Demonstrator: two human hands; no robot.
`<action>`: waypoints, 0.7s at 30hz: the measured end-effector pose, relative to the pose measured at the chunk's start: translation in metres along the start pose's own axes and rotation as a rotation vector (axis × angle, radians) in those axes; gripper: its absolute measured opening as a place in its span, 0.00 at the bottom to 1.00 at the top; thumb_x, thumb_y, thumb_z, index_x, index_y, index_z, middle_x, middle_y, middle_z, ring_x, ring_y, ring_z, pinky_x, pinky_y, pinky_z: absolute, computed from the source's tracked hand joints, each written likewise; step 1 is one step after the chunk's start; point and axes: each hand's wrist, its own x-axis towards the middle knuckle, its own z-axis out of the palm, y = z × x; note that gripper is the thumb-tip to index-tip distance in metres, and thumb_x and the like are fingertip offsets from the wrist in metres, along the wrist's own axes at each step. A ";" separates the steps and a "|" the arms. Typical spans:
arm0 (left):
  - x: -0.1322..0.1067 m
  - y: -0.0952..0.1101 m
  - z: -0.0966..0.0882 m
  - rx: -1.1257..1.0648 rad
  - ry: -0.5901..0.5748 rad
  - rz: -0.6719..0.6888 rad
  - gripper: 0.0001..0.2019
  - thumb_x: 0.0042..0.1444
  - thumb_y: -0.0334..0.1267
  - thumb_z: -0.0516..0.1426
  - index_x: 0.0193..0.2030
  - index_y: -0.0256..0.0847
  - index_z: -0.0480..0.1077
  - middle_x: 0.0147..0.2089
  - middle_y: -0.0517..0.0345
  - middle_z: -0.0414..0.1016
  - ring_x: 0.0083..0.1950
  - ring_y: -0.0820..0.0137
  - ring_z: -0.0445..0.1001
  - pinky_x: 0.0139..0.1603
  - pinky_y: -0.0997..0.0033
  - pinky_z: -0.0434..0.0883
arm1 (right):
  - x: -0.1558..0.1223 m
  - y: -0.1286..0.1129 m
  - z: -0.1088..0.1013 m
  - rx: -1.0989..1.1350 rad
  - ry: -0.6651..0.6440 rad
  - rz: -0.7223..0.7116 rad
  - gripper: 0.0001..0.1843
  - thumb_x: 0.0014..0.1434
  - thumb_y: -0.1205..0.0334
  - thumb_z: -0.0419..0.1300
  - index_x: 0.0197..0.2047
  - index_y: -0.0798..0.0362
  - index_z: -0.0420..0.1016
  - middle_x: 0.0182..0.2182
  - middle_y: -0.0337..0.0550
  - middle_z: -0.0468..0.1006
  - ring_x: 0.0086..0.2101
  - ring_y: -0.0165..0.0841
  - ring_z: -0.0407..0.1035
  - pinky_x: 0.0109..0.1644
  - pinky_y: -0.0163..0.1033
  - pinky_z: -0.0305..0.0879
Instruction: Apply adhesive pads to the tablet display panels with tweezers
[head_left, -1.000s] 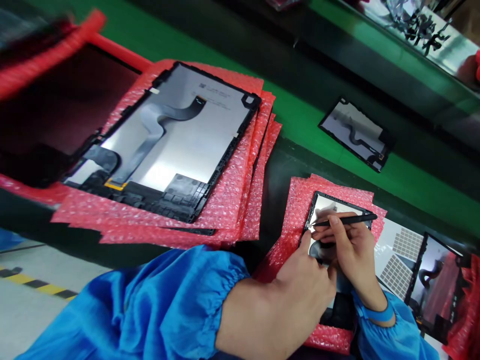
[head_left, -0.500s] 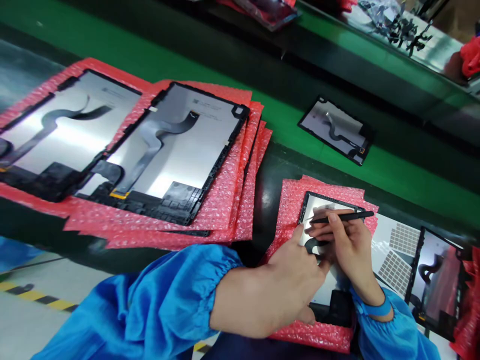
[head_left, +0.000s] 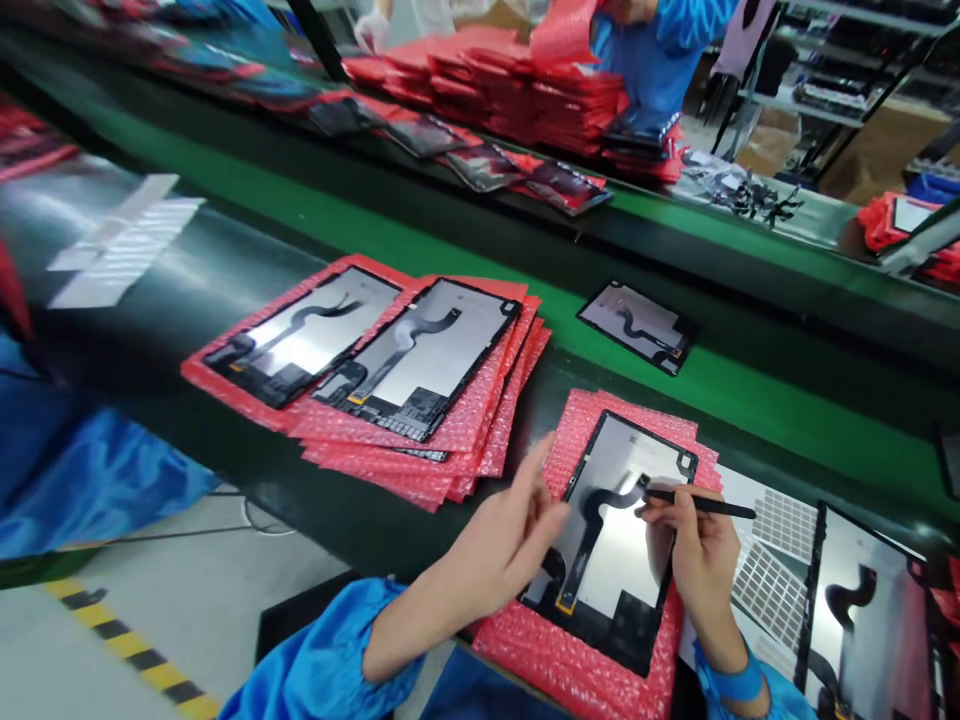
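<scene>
A tablet screen panel (head_left: 609, 520) lies back side up on red bubble-wrap sheets (head_left: 585, 690) before me. A dark ribbon cable (head_left: 592, 535) curves over its silvery back. My right hand (head_left: 701, 550) grips a pair of black tweezers (head_left: 709, 503) above the panel's right side, the working end near the cable's upper end. At the left edge of the panel hovers my left hand (head_left: 502, 535), its fingers apart and nothing in it. Whether its fingertips touch the panel I cannot tell.
More panels (head_left: 442, 345) rest on red bubble wrap to the left. One panel (head_left: 637, 325) lies on the green strip; another (head_left: 862, 610) is at right, beside sheets of small grey stickers (head_left: 772, 595). Across the bench, a person in blue sleeves (head_left: 652, 50) stands behind stacked red pouches (head_left: 517, 100).
My left hand has drawn back left from the panel, uncovering its cable. The tweezers stay in my right hand. My view has tilted up, bringing the far side of the bench into sight.
</scene>
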 end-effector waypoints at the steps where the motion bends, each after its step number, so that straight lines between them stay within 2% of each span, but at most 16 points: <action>1: 0.001 -0.005 0.005 0.022 0.058 -0.061 0.29 0.77 0.45 0.41 0.79 0.34 0.45 0.41 0.53 0.80 0.37 0.64 0.81 0.41 0.64 0.76 | 0.000 0.004 0.001 0.019 0.010 -0.013 0.20 0.68 0.42 0.66 0.43 0.53 0.77 0.29 0.47 0.87 0.27 0.41 0.84 0.35 0.44 0.82; 3: 0.007 -0.014 0.015 0.135 0.106 -0.158 0.26 0.76 0.48 0.44 0.72 0.35 0.60 0.47 0.46 0.80 0.43 0.58 0.82 0.46 0.59 0.76 | 0.001 0.010 0.003 0.059 0.033 -0.041 0.21 0.68 0.41 0.66 0.44 0.53 0.75 0.27 0.46 0.87 0.28 0.42 0.85 0.37 0.45 0.82; 5: 0.016 -0.020 0.023 0.207 0.097 -0.185 0.19 0.74 0.47 0.47 0.58 0.38 0.71 0.49 0.44 0.78 0.46 0.55 0.82 0.48 0.57 0.76 | 0.001 0.017 0.003 0.090 0.046 -0.064 0.22 0.67 0.41 0.66 0.46 0.52 0.74 0.26 0.45 0.86 0.31 0.43 0.86 0.41 0.46 0.82; 8: 0.026 -0.020 0.028 0.209 0.150 -0.159 0.12 0.73 0.41 0.47 0.44 0.42 0.69 0.48 0.45 0.74 0.46 0.56 0.79 0.46 0.57 0.74 | 0.002 0.024 0.005 0.137 0.069 -0.082 0.23 0.66 0.40 0.67 0.47 0.52 0.72 0.25 0.44 0.86 0.34 0.44 0.86 0.45 0.48 0.82; 11: 0.030 -0.010 0.028 0.146 0.205 -0.075 0.10 0.72 0.40 0.46 0.41 0.44 0.65 0.50 0.47 0.71 0.48 0.58 0.75 0.51 0.57 0.72 | 0.003 0.028 0.004 0.209 0.086 -0.108 0.24 0.65 0.39 0.67 0.45 0.52 0.72 0.26 0.46 0.87 0.31 0.44 0.86 0.43 0.49 0.82; 13: 0.030 -0.003 0.027 0.069 0.205 -0.009 0.10 0.72 0.41 0.46 0.39 0.45 0.63 0.47 0.50 0.71 0.47 0.61 0.73 0.52 0.57 0.71 | 0.005 0.030 0.002 0.250 0.079 -0.116 0.24 0.65 0.39 0.67 0.45 0.53 0.72 0.27 0.47 0.87 0.29 0.44 0.85 0.41 0.49 0.82; 16: 0.033 0.003 0.028 -0.073 0.182 0.031 0.11 0.74 0.44 0.45 0.40 0.45 0.62 0.38 0.57 0.70 0.38 0.65 0.72 0.47 0.60 0.72 | 0.010 0.033 -0.003 0.326 0.057 -0.096 0.24 0.65 0.40 0.68 0.45 0.54 0.73 0.26 0.46 0.86 0.29 0.45 0.85 0.40 0.49 0.82; 18: 0.037 0.005 0.032 -0.172 0.176 0.028 0.09 0.73 0.45 0.49 0.46 0.44 0.64 0.37 0.59 0.72 0.37 0.66 0.74 0.44 0.62 0.73 | 0.015 0.035 -0.006 0.396 0.060 -0.081 0.25 0.63 0.40 0.70 0.44 0.54 0.74 0.26 0.46 0.86 0.27 0.44 0.84 0.38 0.48 0.82; 19: 0.038 0.006 0.034 -0.219 0.179 0.029 0.09 0.71 0.45 0.53 0.51 0.43 0.64 0.40 0.57 0.75 0.40 0.65 0.76 0.46 0.62 0.74 | 0.017 0.036 -0.008 0.432 0.070 -0.076 0.24 0.62 0.41 0.72 0.43 0.54 0.74 0.27 0.46 0.87 0.26 0.43 0.84 0.36 0.47 0.82; 21: 0.042 0.008 0.038 -0.299 0.195 0.048 0.23 0.64 0.41 0.60 0.63 0.42 0.63 0.54 0.50 0.78 0.53 0.62 0.79 0.54 0.60 0.76 | 0.022 0.038 -0.014 0.502 0.094 -0.067 0.24 0.59 0.43 0.74 0.42 0.54 0.76 0.29 0.46 0.87 0.25 0.40 0.83 0.33 0.44 0.81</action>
